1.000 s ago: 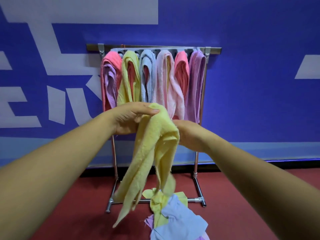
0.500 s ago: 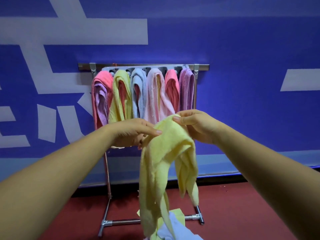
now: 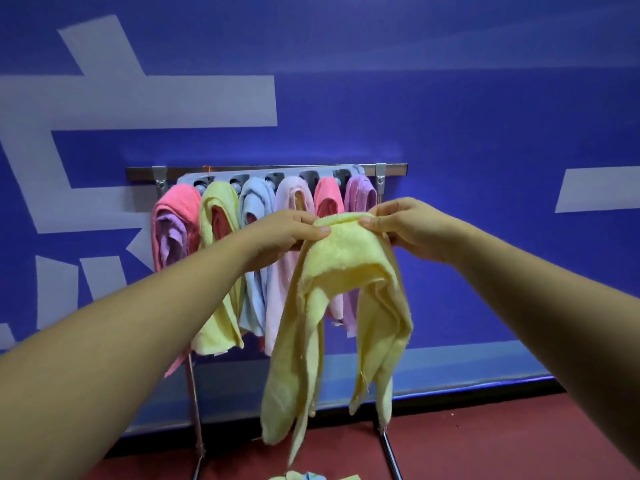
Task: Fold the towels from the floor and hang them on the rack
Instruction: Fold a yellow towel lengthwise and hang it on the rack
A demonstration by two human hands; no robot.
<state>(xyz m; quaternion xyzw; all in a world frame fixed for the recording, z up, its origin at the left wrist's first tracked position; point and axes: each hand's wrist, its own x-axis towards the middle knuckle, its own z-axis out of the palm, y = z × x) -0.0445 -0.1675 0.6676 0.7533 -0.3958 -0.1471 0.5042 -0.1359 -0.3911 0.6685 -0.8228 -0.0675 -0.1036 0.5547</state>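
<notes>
Before the blue wall stands a laden rack. The left hand and right hand each keep a pinching grip on the yellow towel at its top fold. Hanging likely comes next, and it needs a free slot.

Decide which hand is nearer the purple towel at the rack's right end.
Right. The right hand is just below the purple towel; the left hand is before the pale pink towel.
</notes>
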